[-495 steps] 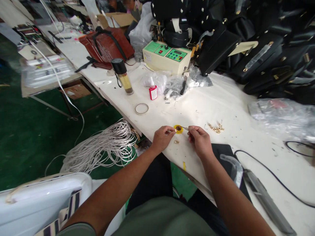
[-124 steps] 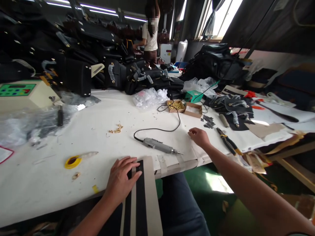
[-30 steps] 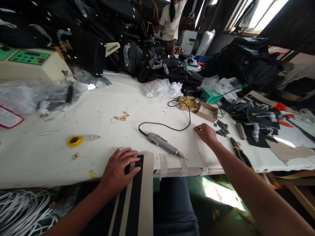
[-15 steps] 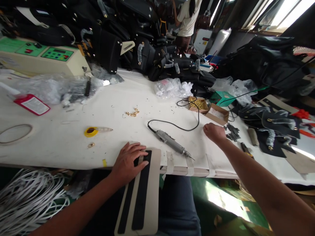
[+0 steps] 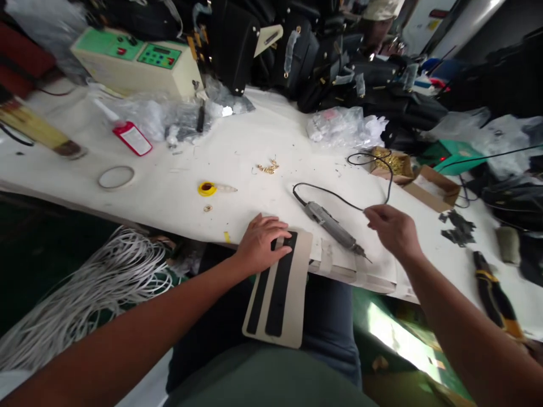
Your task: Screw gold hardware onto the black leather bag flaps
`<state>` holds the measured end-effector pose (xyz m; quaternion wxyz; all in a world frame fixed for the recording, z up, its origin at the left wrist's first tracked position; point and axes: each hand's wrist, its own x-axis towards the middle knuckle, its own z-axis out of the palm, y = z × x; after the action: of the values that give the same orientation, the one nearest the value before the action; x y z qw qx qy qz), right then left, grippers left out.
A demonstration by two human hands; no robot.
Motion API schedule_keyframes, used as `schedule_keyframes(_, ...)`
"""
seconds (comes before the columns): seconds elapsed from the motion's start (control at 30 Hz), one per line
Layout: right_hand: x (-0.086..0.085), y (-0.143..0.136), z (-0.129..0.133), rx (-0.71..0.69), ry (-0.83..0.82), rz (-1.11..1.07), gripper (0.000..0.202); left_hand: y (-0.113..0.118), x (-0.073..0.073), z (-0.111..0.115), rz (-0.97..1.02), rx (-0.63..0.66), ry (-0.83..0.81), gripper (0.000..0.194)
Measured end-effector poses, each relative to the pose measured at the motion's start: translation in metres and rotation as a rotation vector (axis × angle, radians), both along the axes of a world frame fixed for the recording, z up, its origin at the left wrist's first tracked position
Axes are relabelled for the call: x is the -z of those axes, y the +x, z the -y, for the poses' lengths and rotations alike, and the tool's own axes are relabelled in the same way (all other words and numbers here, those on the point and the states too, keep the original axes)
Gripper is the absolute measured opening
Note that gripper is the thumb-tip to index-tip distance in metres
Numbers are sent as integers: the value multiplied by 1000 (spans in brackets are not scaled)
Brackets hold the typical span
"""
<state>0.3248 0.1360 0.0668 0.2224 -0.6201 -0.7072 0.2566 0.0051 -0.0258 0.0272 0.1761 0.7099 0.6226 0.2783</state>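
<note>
My left hand point(image 5: 263, 244) lies with fingers spread on the upper end of a beige panel point(image 5: 300, 282) with two black strips, which rests partly on the table edge and over my lap. My right hand point(image 5: 392, 229) is closed above the table, thumb and fingers pressed together; whatever is between them is too small to make out. Between my hands lies a grey electric screwdriver point(image 5: 333, 226), its bit pointing to the right and its black cord looping toward the right hand. Small gold parts point(image 5: 268, 166) sit in a loose pile farther back.
A yellow tape roll point(image 5: 207, 189), a ring point(image 5: 116, 177) and a red bottle point(image 5: 132, 138) are on the left. Cardboard boxes point(image 5: 432, 188), black pieces point(image 5: 459, 228) and pliers point(image 5: 494, 294) lie on the right. Black bags point(image 5: 292, 56) line the back.
The view has shifted to the right and down, so the table things appear elsewhere. My right hand has come nearer the screwdriver, away from the boxes. My left hand stays on the panel.
</note>
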Motion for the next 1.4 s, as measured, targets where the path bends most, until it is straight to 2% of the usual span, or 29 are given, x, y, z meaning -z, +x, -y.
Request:
schedule_keyframes(0.07,-1,-40,42,-221,-164,-220,37,1,0,1,5,-3,7,24)
schedule_keyframes(0.13,3,-76,77,-422,-206,-296,31,1,0,1,5,-6,11,25)
schedule_keyframes(0.2,12,-102,98,-525,-178,-301,24,2,-1,2,1,-7,12,25)
schedule_keyframes(0.27,21,-115,105,-539,-116,-261,20,2,0,2,-2,-5,14,25)
schedule_keyframes(0.43,32,-121,103,-513,1,-167,16,2,3,3,0,-4,31,25)
schedule_keyframes(0.77,28,-125,107,-488,20,-155,15,2,3,4,4,-2,24,24)
schedule_keyframes(1.07,22,-129,102,-339,-215,-142,15,2,4,4,8,1,30,25)
schedule_keyframes(1.17,17,-130,93,-326,-309,-141,17,2,3,4,19,3,12,26)
schedule_keyframes(1.33,13,-132,74,-366,-583,-160,19,2,1,3,14,7,-17,26)
schedule_keyframes(1.4,13,-131,72,-376,-590,-167,20,2,0,3,13,8,-23,27)
